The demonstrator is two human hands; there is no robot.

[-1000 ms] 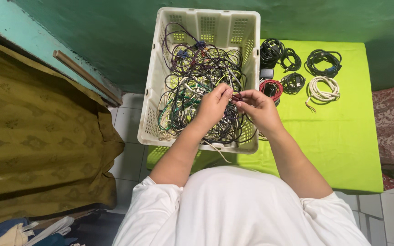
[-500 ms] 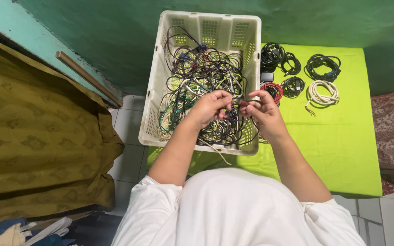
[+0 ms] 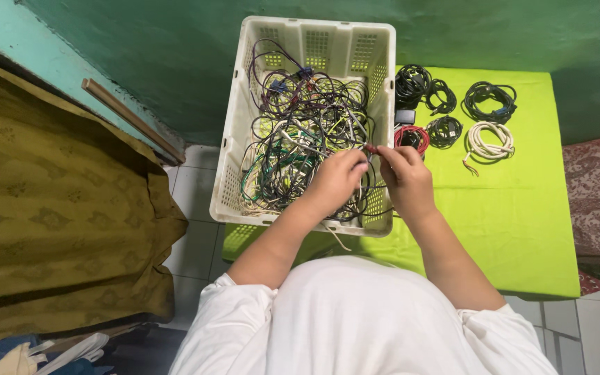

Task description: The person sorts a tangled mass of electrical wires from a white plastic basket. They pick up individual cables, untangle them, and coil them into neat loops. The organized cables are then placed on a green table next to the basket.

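Over the right half of the crate (image 3: pixel 241 167), both hands are working at one thin wire (image 3: pixel 371 149). The crate is sitting on a lime-green cloth (image 3: pixel 515 222), with a mustard curtain (image 3: pixel 57 208) hanging well to its left and a green wall (image 3: pixel 175 62) behind. It is holding a loose tangle (image 3: pixel 293 139) of black, green, white and purple cords, filling most of its floor. The left hand (image 3: pixel 338 182) is pinching the wire between thumb and forefinger, the other fingers curling loosely; the right hand (image 3: pixel 405 180) is pinching the same wire just beside it, fingertips nearly touching. The wire's visible stretch is running roughly left to right between the two grips, with a reddish tip (too small to say what kind) showing at the pinch. Below, it is dropping into the tangle, so its far end is hidden. Neither hand is plainly nearer; both are on it. On the cloth to the crate's right, apart from the tangle, coiled cords are lying in a group: black coils (image 3: pixel 425 87), a black coil (image 3: pixel 491 97), a cream coil (image 3: pixel 489 139), a red coil (image 3: pixel 413 137).
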